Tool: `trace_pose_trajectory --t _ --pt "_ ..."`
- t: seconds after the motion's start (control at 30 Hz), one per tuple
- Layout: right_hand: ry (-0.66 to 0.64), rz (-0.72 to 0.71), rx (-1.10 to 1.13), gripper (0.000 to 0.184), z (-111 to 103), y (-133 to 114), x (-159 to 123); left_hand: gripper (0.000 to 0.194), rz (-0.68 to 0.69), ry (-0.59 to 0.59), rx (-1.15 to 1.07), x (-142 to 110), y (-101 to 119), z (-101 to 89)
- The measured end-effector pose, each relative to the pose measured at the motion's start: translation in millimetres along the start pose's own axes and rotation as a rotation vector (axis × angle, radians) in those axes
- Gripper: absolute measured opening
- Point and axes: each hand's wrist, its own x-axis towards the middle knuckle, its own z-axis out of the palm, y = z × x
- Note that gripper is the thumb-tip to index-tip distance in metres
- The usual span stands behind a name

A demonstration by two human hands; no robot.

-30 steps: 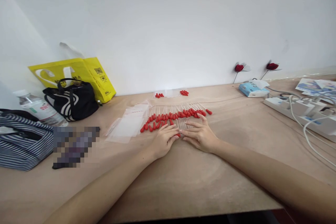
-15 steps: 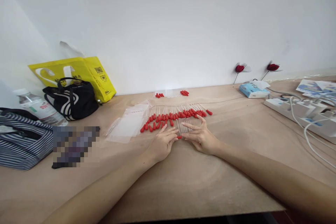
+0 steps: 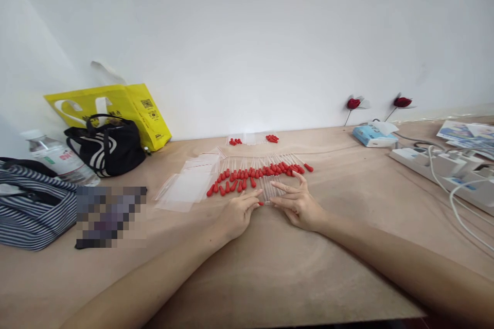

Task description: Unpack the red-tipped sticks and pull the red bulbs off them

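The person's left hand (image 3: 237, 216) has its fingers bent close together, with a small red cap (image 3: 261, 203) pinched at the tips. The right hand (image 3: 299, 205) has its fingers spread wide over some clear tubes (image 3: 266, 189) on the wooden table (image 3: 270, 277), and it is hard to tell if it grips one. Just past both hands, lots of red-ended droppers (image 3: 266, 170) lie in a row, beside flat clear bags (image 3: 189, 185)
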Motion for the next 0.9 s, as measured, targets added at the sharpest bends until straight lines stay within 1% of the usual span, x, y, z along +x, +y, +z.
trace_pose_trajectory --t 0.1,0.17,0.27,0.37,0.43,0.53,0.6,0.67,0.73,0.8,0.9 --pt "0.031 0.072 -0.037 0.028 -1.0 2.9 -2.8 0.025 -0.008 0.032 0.01 -2.8 -2.9 -1.6" --pt "0.053 0.163 -0.067 0.028 0.1 6.0 -3.8 0.022 0.012 0.065 0.042 -3.8 -3.2 -2.6" --pt "0.091 0.32 -0.052 0.028 4.1 13.2 -4.1 0.021 0.014 0.176 0.083 -2.9 -3.9 -5.7" --pt "0.143 0.421 -0.01 0.032 8.5 22.3 -4.5 0.026 -0.079 0.276 0.124 0.3 -10.9 -13.9" --pt "0.16 0.462 -0.012 0.035 11.0 27.6 -5.1 0.029 -0.171 0.308 0.163 2.8 -20.0 -21.5" --pt "0.164 0.507 -0.021 0.032 14.5 32.6 -5.5 0.033 -0.325 0.287 0.173 5.7 -35.2 -31.0" --pt "0.16 0.531 -0.017 0.027 16.4 34.0 -4.8 0.034 -0.412 0.244 0.155 6.9 -42.6 -33.8" --pt "0.151 0.547 -0.006 0.023 17.6 34.3 -3.5 0.035 -0.471 0.216 0.143 7.8 -46.0 -34.2" --pt "0.131 0.543 0.014 0.02 17.6 33.6 -1.8 0.038 -0.502 0.212 0.15 8.8 -46.2 -34.0" --pt "0.108 0.522 0.042 0.017 16.6 32.2 -0.2 0.039 -0.516 0.233 0.169 10.4 -45.1 -35.1" --pt "0.087 0.492 0.074 0.013 14.3 29.4 1.8 0.031 -0.522 0.24 0.231 16.0 -45.6 -39.3"
